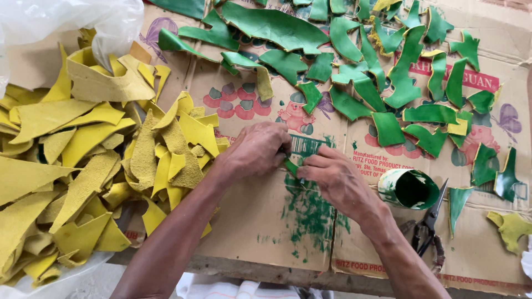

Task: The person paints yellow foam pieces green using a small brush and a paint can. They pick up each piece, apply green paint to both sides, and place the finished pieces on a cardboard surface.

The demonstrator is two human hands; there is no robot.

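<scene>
A small green-painted leather scrap (291, 166) is pinched between both hands near the centre of the view, on flattened brown printed cardboard (260, 221) that covers the work surface. The left hand (256, 149) is closed, its fingertips pressed on the scrap from ten o'clock, while the right hand (335, 180) is laid flatter at four o'clock of the scrap, its fingers closed on the same piece; the two hands are nearly touching over it. Just below the scrap, at six o'clock, the cardboard is smeared with green paint stains (310, 213). At three o'clock of the right hand, just beside it, a small tin of green paint (409, 189) is seen tipped on its side with the open mouth facing the camera. At four o'clock of the tin, a pair of dark metal scissors (429, 224) is laid on the cardboard. A loose heap of yellow suede offcuts (83, 160) is piled at nine o'clock, near the left forearm. From twelve to three o'clock, many green-painted leather pieces (354, 72) are spread flat, most of them apart from one another.
</scene>
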